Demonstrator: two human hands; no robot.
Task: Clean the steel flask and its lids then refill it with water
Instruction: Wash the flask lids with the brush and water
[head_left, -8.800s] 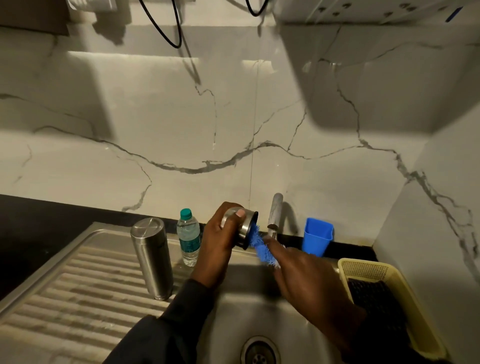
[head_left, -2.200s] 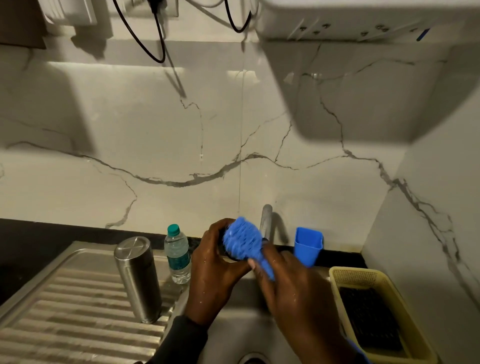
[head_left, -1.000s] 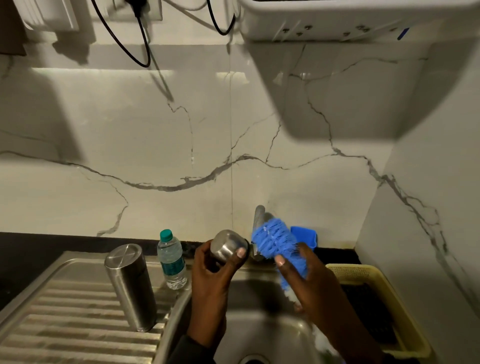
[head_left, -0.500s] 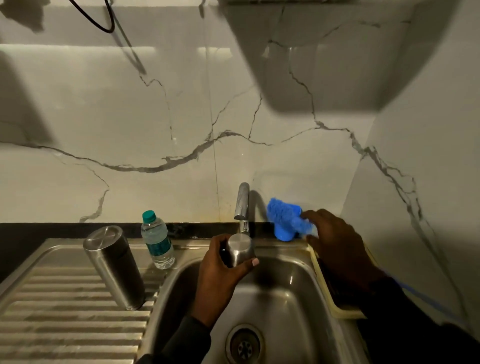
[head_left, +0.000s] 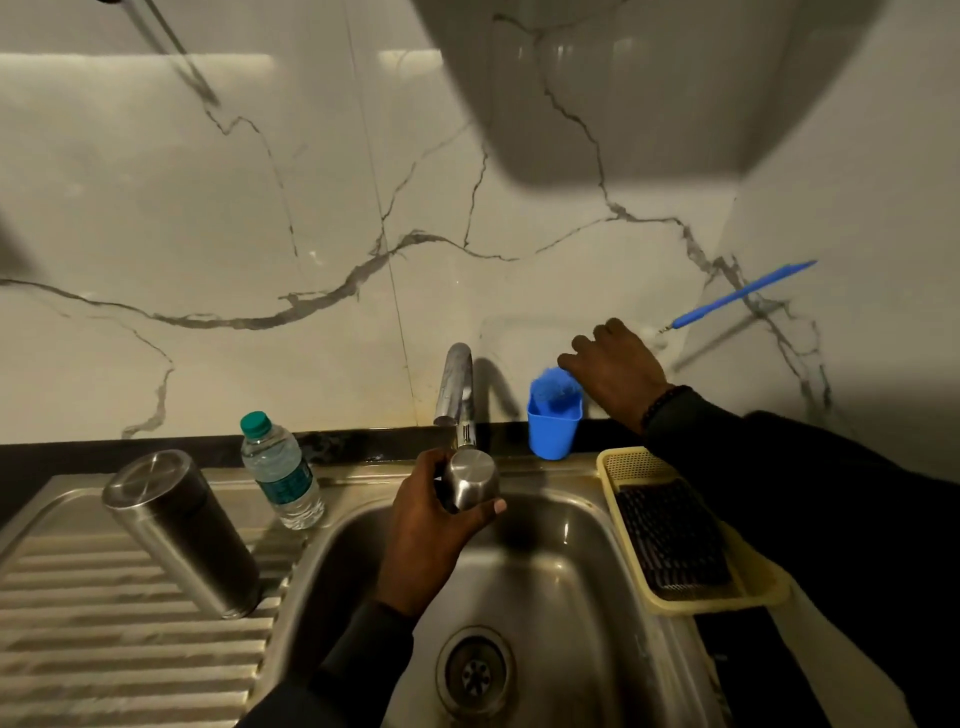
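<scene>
Over the sink, under the tap, the left hand grips a steel lid for rinsing, while the right hand pinches the brush into the blue cup; the flask on the drainboard's back edge likely waits unfilled.

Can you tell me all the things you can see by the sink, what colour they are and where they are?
steel flask: 1, silver, standing on the ribbed drainboard, left
water bottle: 1, clear with green cap, behind the flask
tap: 1, silver, behind the sink
sink: 1, steel, middle
steel lid: 1, silver, under the tap
cup: 1, blue, right of the tap
brush: 1, blue, head in the cup
tray: 1, yellow, right of the sink
left hand: grips the lid
right hand: over the cup, on the brush
</scene>
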